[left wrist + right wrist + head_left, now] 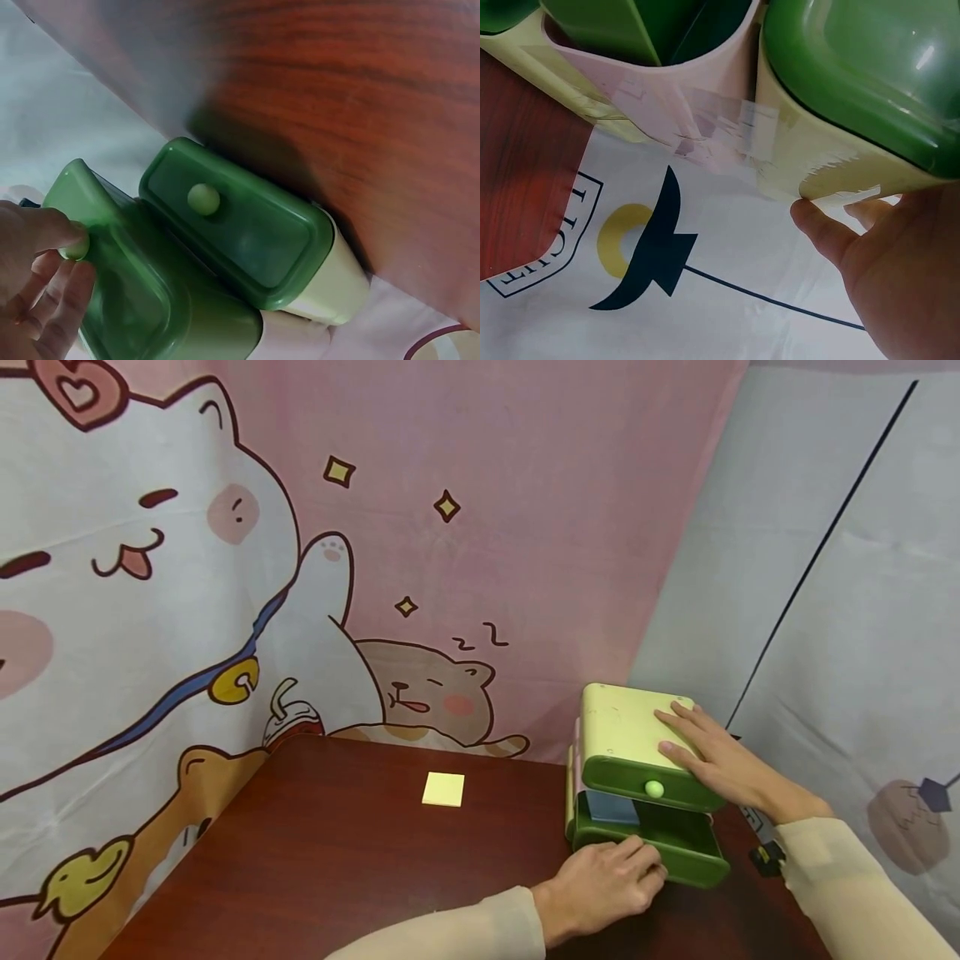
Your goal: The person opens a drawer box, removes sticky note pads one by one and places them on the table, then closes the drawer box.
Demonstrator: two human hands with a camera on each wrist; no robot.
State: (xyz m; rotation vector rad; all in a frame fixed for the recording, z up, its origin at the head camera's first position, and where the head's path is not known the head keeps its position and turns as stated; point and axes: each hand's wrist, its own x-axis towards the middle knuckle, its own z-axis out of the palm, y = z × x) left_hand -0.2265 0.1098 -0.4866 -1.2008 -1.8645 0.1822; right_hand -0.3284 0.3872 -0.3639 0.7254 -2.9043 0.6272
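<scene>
A small drawer unit (626,718) with a pale yellow top and green drawer fronts stands at the right of the table. Its middle green drawer (686,860) is pulled out, and a blue flat piece (612,807) lies inside. In the left wrist view my left hand (45,285) pinches this drawer's round knob (75,246) between thumb and fingers. My right hand (712,760) rests on the unit's top with its fingers spread. Above the pulled-out drawer, the top drawer (622,777) is closed. The bottom drawer (247,217) with its pale green knob is closed too.
A yellow square sticky note (443,789) lies on the dark red-brown table (337,860), left of the unit. A cartoon-printed cloth (525,527) hangs behind the table and along its sides. Near the right sleeve sits a small black object (767,858).
</scene>
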